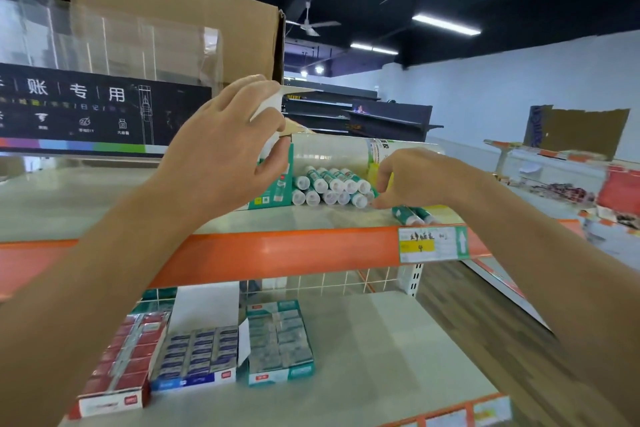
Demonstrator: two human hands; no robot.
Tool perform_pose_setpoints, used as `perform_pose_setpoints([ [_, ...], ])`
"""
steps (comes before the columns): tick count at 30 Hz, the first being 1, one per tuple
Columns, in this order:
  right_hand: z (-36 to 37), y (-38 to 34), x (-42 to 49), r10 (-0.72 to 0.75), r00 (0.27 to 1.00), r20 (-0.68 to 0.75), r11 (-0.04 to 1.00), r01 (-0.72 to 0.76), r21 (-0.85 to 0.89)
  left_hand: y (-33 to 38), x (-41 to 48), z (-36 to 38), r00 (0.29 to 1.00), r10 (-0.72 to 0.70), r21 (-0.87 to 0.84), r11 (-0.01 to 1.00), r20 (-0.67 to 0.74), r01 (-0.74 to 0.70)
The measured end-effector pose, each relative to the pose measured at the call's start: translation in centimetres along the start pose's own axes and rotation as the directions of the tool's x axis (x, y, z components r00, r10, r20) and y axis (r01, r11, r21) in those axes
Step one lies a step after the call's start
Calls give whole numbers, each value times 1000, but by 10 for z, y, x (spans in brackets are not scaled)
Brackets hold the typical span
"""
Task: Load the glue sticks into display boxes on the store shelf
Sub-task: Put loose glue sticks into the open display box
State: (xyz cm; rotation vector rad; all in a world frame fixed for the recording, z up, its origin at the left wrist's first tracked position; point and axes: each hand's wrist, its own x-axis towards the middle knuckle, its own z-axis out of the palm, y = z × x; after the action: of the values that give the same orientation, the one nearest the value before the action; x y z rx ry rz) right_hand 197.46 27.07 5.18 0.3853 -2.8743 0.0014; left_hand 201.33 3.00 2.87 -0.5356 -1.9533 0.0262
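Both hands are up at the display box (277,184) on the top shelf (259,253), with glue sticks (329,184) stacked inside.
Far left, a big cardboard box (173,21) runs out of the top of view. Its black banner (104,107) reads "账 专 用", and the smaller print is too fine to read. The teal-and-white display box has its left wall half hidden by the left hand (225,149), whose thumb and fingers pinch that wall and the white flap above. The glue sticks lie in two rows, caps facing near. The right hand (415,177) has bent fingers down on the rows' right end, but I can't tell whether it has hold of a stick. Two loose sticks (410,215) lie just right of it, partly behind the wrist. The price tag (433,244) shows a handwritten "4" on yellow, the other scrawl unreadable. Below, the red cartons (117,367), blue cartons (197,357) and teal cartons (280,340) are blurred.
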Motion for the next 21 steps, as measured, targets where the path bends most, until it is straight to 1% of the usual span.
perform_pose_setpoints([
  [4,-2,-1,1,13,1000,11,998,-13,-66,-1,0,3,1000,3,-2,1000,-18,-3],
  [9,-7,-6,2,54,991,124,996,-44,-81,-3,0,5,1000,4,-9,1000,-29,-4],
  [14,0,-7,10,91,986,137,990,-75,-117,-2,0,5,1000,-4,-9,1000,-24,4],
  [18,4,-8,16,95,975,203,995,-89,-36,-2,0,5,1000,4,-10,1000,-28,-5],
  [21,1,-14,16,63,987,147,996,-72,56,-4,-1,6,999,12,-7,1000,-32,-12],
])
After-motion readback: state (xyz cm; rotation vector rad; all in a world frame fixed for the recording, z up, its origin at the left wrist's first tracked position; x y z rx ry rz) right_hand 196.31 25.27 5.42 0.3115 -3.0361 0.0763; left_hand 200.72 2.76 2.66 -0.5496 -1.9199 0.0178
